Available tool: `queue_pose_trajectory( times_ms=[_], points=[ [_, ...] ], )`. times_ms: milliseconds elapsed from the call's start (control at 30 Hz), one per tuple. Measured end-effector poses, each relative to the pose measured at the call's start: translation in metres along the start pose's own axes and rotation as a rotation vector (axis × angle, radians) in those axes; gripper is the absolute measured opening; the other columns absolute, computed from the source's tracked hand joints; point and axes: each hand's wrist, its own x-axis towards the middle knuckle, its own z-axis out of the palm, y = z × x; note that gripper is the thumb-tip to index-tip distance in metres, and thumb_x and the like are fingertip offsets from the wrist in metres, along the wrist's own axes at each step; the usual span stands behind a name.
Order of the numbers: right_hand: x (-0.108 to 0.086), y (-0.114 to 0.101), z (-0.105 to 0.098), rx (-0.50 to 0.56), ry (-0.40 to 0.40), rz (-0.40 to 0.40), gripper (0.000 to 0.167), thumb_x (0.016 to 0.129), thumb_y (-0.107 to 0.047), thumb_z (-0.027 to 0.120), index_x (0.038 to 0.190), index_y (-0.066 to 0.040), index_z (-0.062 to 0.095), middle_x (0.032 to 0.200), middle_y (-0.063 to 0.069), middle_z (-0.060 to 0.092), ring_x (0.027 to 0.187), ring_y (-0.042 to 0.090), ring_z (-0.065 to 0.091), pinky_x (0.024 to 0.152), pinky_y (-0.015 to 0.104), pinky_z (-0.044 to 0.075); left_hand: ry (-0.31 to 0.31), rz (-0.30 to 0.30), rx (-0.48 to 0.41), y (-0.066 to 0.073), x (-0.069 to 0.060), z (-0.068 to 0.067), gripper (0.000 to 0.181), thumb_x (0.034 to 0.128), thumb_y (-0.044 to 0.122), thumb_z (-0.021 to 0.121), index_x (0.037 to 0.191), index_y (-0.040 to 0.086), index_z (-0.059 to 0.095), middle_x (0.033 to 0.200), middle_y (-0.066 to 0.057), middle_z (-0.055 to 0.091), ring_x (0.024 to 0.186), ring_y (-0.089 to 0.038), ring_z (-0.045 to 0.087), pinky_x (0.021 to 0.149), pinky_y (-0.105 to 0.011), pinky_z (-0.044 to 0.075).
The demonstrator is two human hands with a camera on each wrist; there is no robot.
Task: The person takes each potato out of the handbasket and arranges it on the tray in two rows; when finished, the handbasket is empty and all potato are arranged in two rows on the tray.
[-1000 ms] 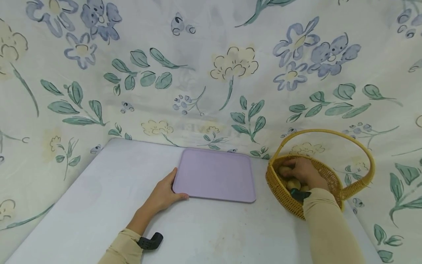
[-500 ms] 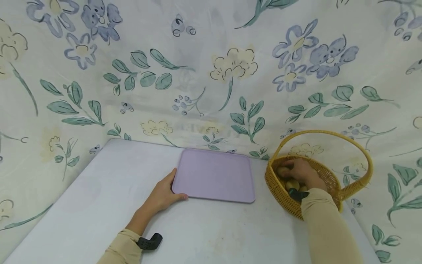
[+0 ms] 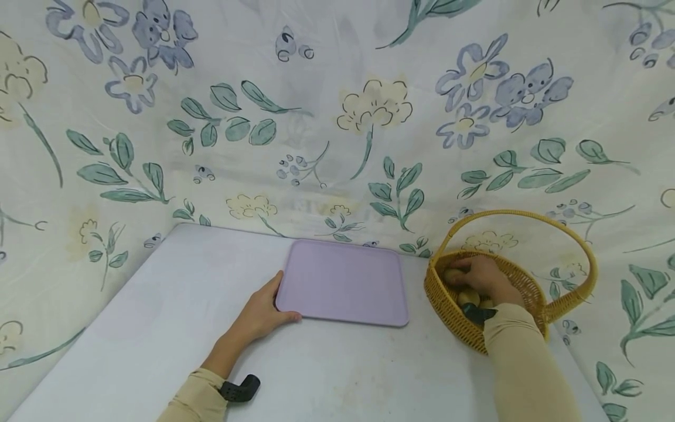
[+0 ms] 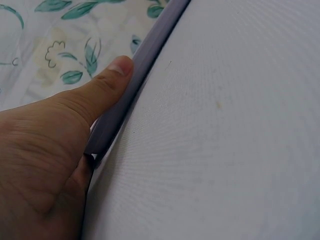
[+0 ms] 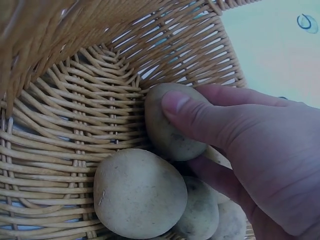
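Note:
A lilac tray (image 3: 343, 282) lies flat on the white table. My left hand (image 3: 261, 310) rests around its near left corner, the straight thumb along the near edge and the fingers along the left side. In the left wrist view, that thumb touches the tray's rim (image 4: 145, 55). My right hand (image 3: 485, 276) reaches into a wicker basket (image 3: 456, 313) at the right. The right wrist view has it gripping a potato (image 5: 172, 127) between thumb and fingers. A larger pale potato (image 5: 140, 194) and several others sit beside and below it, partly hidden.
The basket's tall arched handle (image 3: 593, 258) rises over the right hand and slants right. Floral cloth (image 3: 316, 117) hangs behind the table (image 3: 337, 375) and along both sides.
Both hands, the tray and the basket keep almost the same places. Only a slight shift of the head view shows.

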Motion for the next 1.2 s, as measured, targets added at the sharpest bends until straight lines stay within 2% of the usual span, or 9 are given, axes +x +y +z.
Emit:
queue_pose_trajectory(
  times_ms=[167,300,467,600,867,1033,1200],
  points=[
    [0.000,-0.001,-0.001,0.019,0.010,-0.015,0.046,0.093,-0.031,0.075,0.131,-0.006,0.070,0.125,0.019,0.072,0.115,0.037,0.064,0.105,0.055,0.051,0.006,0.002,0.005,0.000,0.000,0.000,0.127,0.0728,0.052,0.089,0.162,-0.003,0.016,0.166,-0.025,0.025,0.153,-0.042,0.030,0.125,-0.055,0.032],
    [0.002,-0.001,-0.007,-0.016,0.033,-0.038,0.041,0.093,-0.027,0.075,0.127,-0.005,0.072,0.122,0.019,0.073,0.119,0.041,0.063,0.106,0.056,0.050,0.001,-0.002,0.006,0.001,0.000,0.000,0.127,0.0729,0.053,0.088,0.162,-0.003,0.016,0.166,-0.025,0.024,0.153,-0.043,0.029,0.125,-0.056,0.031],
    [0.001,-0.006,-0.020,-0.012,0.056,-0.060,0.046,0.092,-0.030,0.077,0.130,-0.006,0.070,0.127,0.022,0.070,0.130,0.050,0.054,0.111,0.060,0.046,0.000,-0.002,0.002,0.001,-0.001,-0.001,0.127,0.0735,0.053,0.088,0.162,-0.003,0.015,0.167,-0.025,0.023,0.153,-0.043,0.028,0.125,-0.056,0.030],
    [-0.004,-0.011,-0.027,-0.002,0.060,-0.069,0.051,0.094,-0.034,0.073,0.136,-0.004,0.066,0.132,0.025,0.066,0.133,0.053,0.050,0.111,0.063,0.045,0.012,0.009,0.009,0.000,-0.002,-0.001,0.126,0.0740,0.053,0.088,0.161,-0.004,0.016,0.166,-0.026,0.024,0.152,-0.044,0.029,0.125,-0.057,0.030],
    [-0.018,-0.013,-0.029,-0.033,0.087,-0.092,0.052,0.096,-0.037,0.072,0.137,-0.007,0.065,0.137,0.025,0.063,0.134,0.053,0.048,0.112,0.065,0.042,-0.003,0.016,0.001,-0.003,-0.004,0.003,0.128,0.0727,0.055,0.088,0.162,-0.003,0.016,0.166,-0.025,0.024,0.152,-0.044,0.029,0.124,-0.057,0.032],
    [-0.021,-0.013,-0.033,-0.028,0.090,-0.081,0.054,0.095,-0.040,0.071,0.140,-0.011,0.064,0.141,0.024,0.061,0.138,0.053,0.044,0.114,0.067,0.039,0.004,0.034,-0.002,-0.004,0.000,0.003,0.128,0.0728,0.055,0.087,0.162,-0.003,0.015,0.166,-0.025,0.023,0.153,-0.044,0.029,0.124,-0.057,0.031],
    [-0.025,-0.012,-0.034,-0.010,0.083,-0.059,0.057,0.093,-0.046,0.072,0.141,-0.015,0.063,0.143,0.021,0.060,0.141,0.051,0.041,0.115,0.067,0.037,-0.009,0.025,0.008,-0.002,0.000,0.000,0.127,0.0745,0.055,0.086,0.161,-0.004,0.014,0.167,-0.026,0.022,0.153,-0.043,0.027,0.125,-0.056,0.030]
  ],
)
